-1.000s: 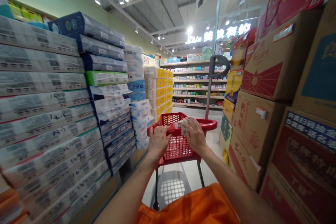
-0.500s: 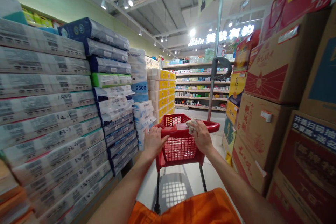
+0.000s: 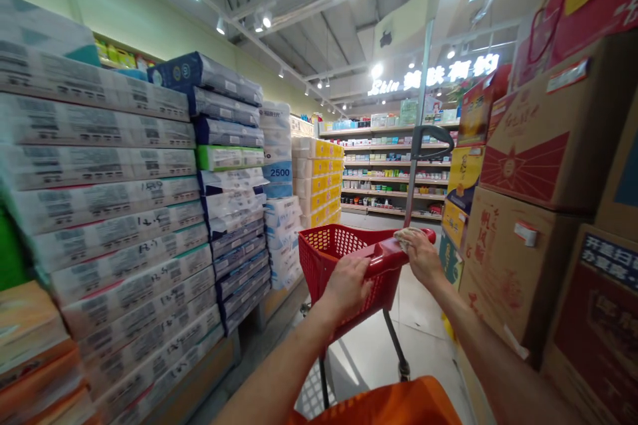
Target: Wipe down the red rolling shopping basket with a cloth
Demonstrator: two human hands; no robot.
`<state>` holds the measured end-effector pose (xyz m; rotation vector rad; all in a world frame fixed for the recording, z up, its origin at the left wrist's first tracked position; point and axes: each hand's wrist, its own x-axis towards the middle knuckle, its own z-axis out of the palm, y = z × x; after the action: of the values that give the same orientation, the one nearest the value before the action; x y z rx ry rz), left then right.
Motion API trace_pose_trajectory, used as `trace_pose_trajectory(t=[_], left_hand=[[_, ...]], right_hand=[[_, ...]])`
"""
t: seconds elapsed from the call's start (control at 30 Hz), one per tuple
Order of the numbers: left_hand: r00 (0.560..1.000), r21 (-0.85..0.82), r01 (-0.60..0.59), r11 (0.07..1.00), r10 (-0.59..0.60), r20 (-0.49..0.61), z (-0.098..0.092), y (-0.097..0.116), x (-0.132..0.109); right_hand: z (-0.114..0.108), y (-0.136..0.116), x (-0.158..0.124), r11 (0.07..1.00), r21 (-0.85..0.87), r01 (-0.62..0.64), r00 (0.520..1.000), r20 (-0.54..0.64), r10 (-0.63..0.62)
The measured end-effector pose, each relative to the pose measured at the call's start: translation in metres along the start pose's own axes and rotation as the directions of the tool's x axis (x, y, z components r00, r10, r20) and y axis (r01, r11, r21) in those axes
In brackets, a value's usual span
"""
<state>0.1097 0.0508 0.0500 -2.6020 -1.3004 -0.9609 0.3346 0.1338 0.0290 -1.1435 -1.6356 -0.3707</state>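
A red plastic shopping cart (image 3: 312, 262) with lattice walls stands in front of me, turned at an angle with its basket toward the left. My left hand (image 3: 345, 287) is wrapped around the left part of its red handle (image 3: 383, 254). Near the handle's right end, my right hand (image 3: 423, 257) presses a crumpled pale cloth (image 3: 406, 236) onto the bar, and its fingers partly cover it. Just beyond that end rises a metal pole (image 3: 413, 192) with a dark grey loop (image 3: 433, 139) on it; whether it joins the cart I cannot tell.
Tall stacks of packaged tissue (image 3: 124, 166) line the left side, with yellow-and-white packs (image 3: 319, 179) farther along. Cardboard boxes (image 3: 513, 252) are piled close on the right. Product shelves (image 3: 379, 163) cross the far end. Pale tiled floor (image 3: 413, 305) runs between.
The cart has turned, its basket swinging left and its handle slanting up to the right. My left hand has come nearer and right; my right hand has moved right with the cloth.
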Motion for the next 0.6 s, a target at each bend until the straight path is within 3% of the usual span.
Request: trace_pose_trajectory(t=[0.1, 0.2, 0.3, 0.43, 0.6], left_hand=[[0.992, -0.097, 0.124, 0.988, -0.119, 0.047, 0.001, -0.015, -0.003], [0.956, -0.07, 0.266, 0.962, -0.253, 0.15, 0.009, -0.028, -0.012], [0.949, -0.007, 0.266, 0.964, -0.261, 0.176, 0.021, -0.023, -0.013], [0.951, 0.065, 0.24, 0.968, -0.248, 0.182, 0.03, 0.004, -0.003], [0.982, 0.025, 0.118, 0.993, -0.121, 0.144, 0.033, 0.017, 0.006]], right_hand=[[-0.002, -0.031, -0.008, 0.99, 0.087, 0.107, 0.993, 0.038, -0.111], [-0.002, -0.056, -0.017, 0.975, 0.167, 0.146, 0.987, 0.048, -0.156], [-0.005, -0.058, -0.019, 0.975, 0.2, 0.099, 0.993, 0.048, -0.111], [-0.012, -0.047, -0.017, 0.987, 0.152, 0.042, 0.997, 0.06, -0.052], [-0.027, -0.033, -0.019, 0.992, 0.093, 0.086, 0.995, 0.046, -0.09]])
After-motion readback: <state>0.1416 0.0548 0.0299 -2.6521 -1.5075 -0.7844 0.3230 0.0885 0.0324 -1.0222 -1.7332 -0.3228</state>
